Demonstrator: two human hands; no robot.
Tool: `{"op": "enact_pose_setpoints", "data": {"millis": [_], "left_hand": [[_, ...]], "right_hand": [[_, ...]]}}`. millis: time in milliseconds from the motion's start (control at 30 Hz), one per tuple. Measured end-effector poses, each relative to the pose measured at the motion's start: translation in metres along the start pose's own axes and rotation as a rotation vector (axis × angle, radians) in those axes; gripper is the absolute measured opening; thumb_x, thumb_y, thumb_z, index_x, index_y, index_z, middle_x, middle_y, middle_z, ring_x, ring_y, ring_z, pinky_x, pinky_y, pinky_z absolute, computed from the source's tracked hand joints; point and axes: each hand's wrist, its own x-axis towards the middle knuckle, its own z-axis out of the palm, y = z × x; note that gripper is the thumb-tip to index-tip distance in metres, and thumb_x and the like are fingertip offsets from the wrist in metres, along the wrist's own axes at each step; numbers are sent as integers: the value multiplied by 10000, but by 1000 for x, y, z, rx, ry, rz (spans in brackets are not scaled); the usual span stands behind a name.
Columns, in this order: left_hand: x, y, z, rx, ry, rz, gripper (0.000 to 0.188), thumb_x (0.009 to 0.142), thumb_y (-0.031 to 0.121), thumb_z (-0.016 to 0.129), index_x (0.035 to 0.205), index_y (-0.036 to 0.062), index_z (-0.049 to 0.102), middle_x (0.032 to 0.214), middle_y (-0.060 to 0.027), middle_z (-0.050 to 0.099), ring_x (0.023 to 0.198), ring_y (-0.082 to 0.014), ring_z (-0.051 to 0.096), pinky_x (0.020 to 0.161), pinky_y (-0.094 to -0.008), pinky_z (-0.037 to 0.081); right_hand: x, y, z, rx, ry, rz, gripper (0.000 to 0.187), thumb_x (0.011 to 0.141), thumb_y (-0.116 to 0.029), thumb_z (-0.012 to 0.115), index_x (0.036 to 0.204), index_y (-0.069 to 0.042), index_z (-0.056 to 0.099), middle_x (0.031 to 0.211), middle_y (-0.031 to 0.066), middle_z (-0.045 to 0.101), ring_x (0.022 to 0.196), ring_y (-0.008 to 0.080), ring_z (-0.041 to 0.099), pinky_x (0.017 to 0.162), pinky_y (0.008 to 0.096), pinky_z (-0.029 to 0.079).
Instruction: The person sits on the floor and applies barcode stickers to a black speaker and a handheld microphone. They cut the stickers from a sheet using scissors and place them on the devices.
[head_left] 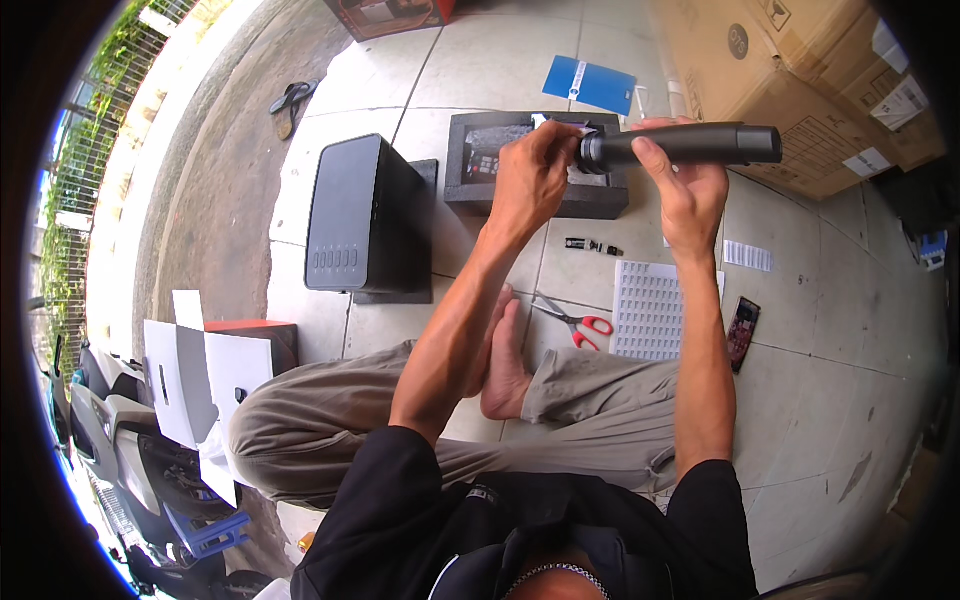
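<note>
A long, dark, tapered tube, shaped like a microphone handle, lies level in front of me above a dark foam box. My right hand is wrapped round its middle from below, the thumb along the near side. At the tube's left end, by a greyish ring, the fingers of my left hand are closed in a pinch; what they grip is partly hidden. Inside the foam box is a dark item with buttons, seemingly in clear plastic. Both my forearms reach forward over my crossed legs.
A black speaker-like box stands left. Scissors, a small black piece, a label sheet and a phone-like object lie on the tiles. Beyond are a blue booklet and large cartons; white packaging sits left.
</note>
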Motion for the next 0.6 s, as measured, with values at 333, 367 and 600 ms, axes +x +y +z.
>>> {"op": "enact_pose_setpoints", "data": {"millis": [333,367,600], "left_hand": [[22,16,-1,-16,36,125,142,959,98,634,975,-40,665,763,-184,696,641,-241,662,624,-345,514],[25,19,-1,-77,27,103,152,961,107,639,973,-42,665,751,-168,690,634,-220,645,618,-338,509],[70,54,-12,-362,-73,82,242,964,200,652,984,-37,698,754,-97,688,699,-150,619,661,-298,507]], "right_hand": [[-2,-12,-6,-234,-325,158,431,859,-119,789,1196,67,595,1129,122,697,1044,178,648,964,321,500],[0,-10,-4,-235,-325,160,430,859,-129,789,1190,68,598,1127,119,697,1043,179,648,968,324,498],[37,7,11,-527,-267,-118,492,884,-386,758,1113,6,569,995,145,652,924,322,654,851,410,518]]}}
